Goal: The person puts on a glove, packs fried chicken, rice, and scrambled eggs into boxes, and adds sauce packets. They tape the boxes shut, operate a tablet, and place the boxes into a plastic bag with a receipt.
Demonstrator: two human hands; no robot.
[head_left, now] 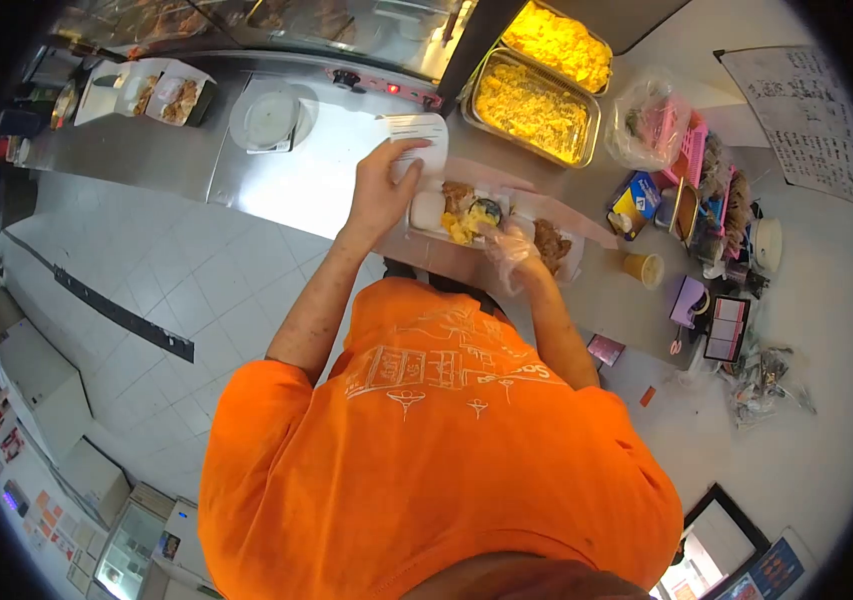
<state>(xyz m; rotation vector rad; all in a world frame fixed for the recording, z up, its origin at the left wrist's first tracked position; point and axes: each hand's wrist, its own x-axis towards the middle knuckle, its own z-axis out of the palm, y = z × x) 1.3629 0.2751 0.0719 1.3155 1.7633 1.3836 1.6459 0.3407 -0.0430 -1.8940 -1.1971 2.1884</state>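
A white takeaway box (428, 212) lies open on the counter in front of me, holding browned meat, yellow food (464, 226) and a small dark round tub (486, 211). My left hand (384, 190) has its fingers and thumb on the raised white lid (428, 135). A clear plastic glove covers my right hand (513, 250). Its fingers are bunched at the right side of the yellow food, close to the tub; whatever they hold is hidden. Just right of that hand, a second open box (568, 262) contains brown meat (550, 245).
Two foil trays of yellow food (531, 110) stand behind the boxes. On the left sit stacked round plastic lids (268, 115) and another filled box (178, 95). A cup (643, 268), a blue-yellow carton (634, 205) and a pink basket (684, 150) are at right.
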